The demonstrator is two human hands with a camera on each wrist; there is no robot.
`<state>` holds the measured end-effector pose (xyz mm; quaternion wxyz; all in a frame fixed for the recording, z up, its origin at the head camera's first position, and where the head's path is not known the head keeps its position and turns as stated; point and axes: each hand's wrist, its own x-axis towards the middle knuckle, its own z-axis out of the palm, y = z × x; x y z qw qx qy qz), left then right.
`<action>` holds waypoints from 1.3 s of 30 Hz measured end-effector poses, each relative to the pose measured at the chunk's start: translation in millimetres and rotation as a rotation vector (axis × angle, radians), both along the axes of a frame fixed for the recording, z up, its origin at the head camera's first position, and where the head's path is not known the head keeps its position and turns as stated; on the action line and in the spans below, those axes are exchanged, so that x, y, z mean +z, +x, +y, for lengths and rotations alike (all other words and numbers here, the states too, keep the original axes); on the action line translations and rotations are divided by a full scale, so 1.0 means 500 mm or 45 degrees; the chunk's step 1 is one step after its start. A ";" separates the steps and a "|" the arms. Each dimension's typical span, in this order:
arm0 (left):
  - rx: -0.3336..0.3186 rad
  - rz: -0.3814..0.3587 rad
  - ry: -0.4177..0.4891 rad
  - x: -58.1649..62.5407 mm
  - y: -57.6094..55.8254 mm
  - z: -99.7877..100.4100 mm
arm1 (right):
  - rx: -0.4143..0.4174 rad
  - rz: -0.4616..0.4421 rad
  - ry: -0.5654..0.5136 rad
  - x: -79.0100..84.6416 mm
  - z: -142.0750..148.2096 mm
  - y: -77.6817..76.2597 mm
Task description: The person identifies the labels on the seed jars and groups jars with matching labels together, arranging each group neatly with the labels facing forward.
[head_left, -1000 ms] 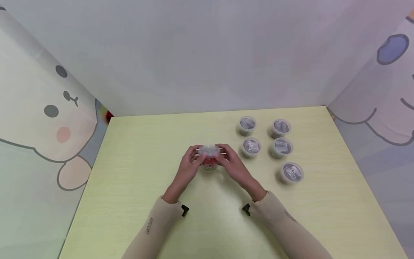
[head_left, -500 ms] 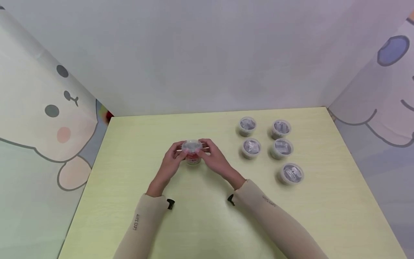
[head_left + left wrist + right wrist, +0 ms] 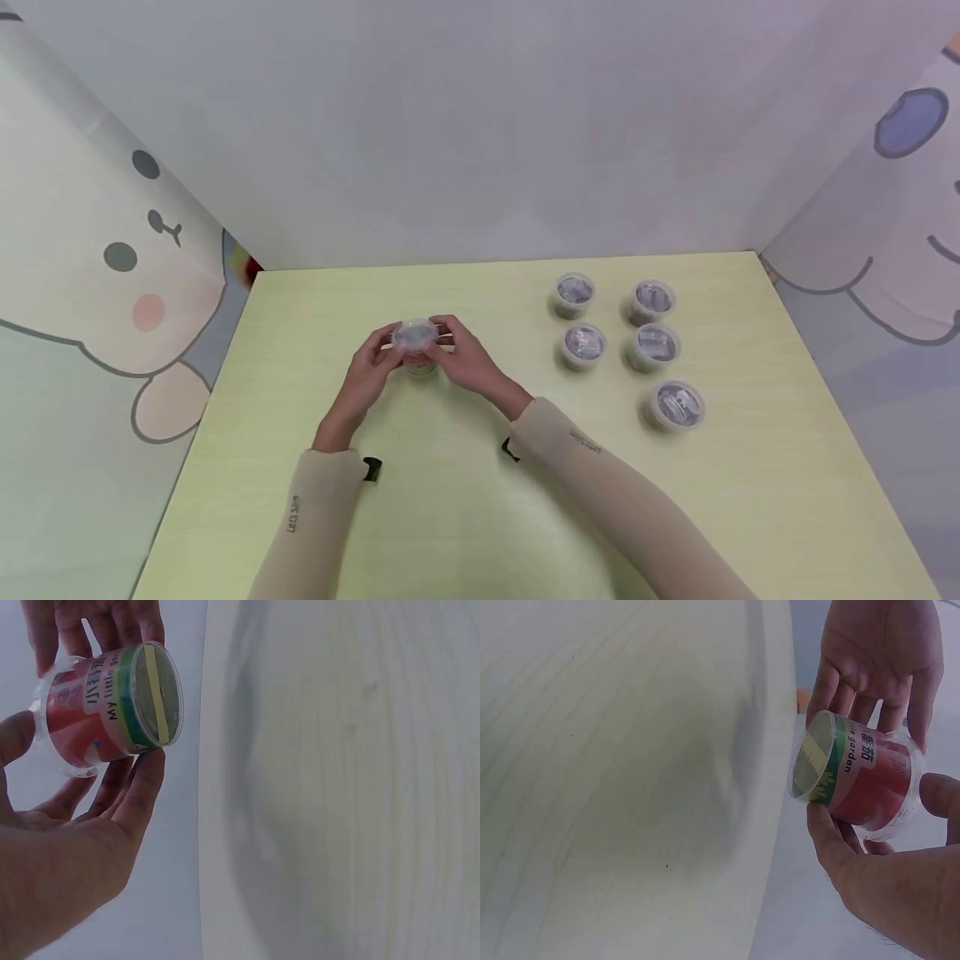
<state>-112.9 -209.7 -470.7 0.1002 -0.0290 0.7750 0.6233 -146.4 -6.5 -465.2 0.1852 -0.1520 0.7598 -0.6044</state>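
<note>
Both hands hold one small clear plastic cup (image 3: 415,335) with a lid, in the left-middle of the table in the head view. My left hand (image 3: 368,371) grips its left side, my right hand (image 3: 468,360) its right, thumbs at the near side of the rim. A red and green printed label (image 3: 86,709) wraps the cup, with the words "My little" readable in the left wrist view. Across its base runs a yellow strip (image 3: 156,694). In the right wrist view the cup (image 3: 862,772) is raised off the table, fingers curled around it.
Several similar lidded cups stand on the right of the pale yellow table (image 3: 450,517); the nearest cup (image 3: 677,406) is to the right of my right forearm. Behind the table rises a plain pale wall (image 3: 480,133). Cartoon-printed panels (image 3: 90,250) flank both sides.
Both hands have carried the cup leftward and slightly away across the table, from the middle to left of it. The cups on the right have stayed put.
</note>
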 end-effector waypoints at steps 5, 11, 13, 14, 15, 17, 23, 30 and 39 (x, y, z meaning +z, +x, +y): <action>0.008 -0.009 -0.015 -0.004 -0.003 -0.026 | 0.018 0.009 0.005 -0.001 -0.025 -0.009; 0.021 -0.036 -0.016 -0.009 0.003 -0.046 | 0.031 0.012 0.017 -0.011 -0.052 -0.009; 0.023 -0.039 -0.017 -0.011 0.004 -0.052 | 0.035 0.027 0.020 -0.015 -0.058 -0.009; 0.021 -0.036 -0.020 -0.012 0.004 -0.055 | 0.038 0.035 0.021 -0.017 -0.062 -0.011; 0.020 -0.033 -0.023 -0.012 0.003 -0.058 | 0.038 0.042 0.023 -0.019 -0.065 -0.013; 0.023 -0.034 -0.032 -0.013 -0.001 -0.064 | 0.040 0.049 0.025 -0.020 -0.071 -0.017; 0.023 -0.025 -0.044 -0.012 -0.019 -0.069 | 0.024 0.073 0.044 -0.021 -0.083 -0.035; 0.014 -0.017 -0.018 -0.014 -0.040 -0.073 | 0.019 0.070 0.070 -0.023 -0.093 -0.057; 0.020 -0.022 -0.029 -0.032 -0.061 -0.083 | 0.004 0.074 0.072 -0.029 -0.101 -0.075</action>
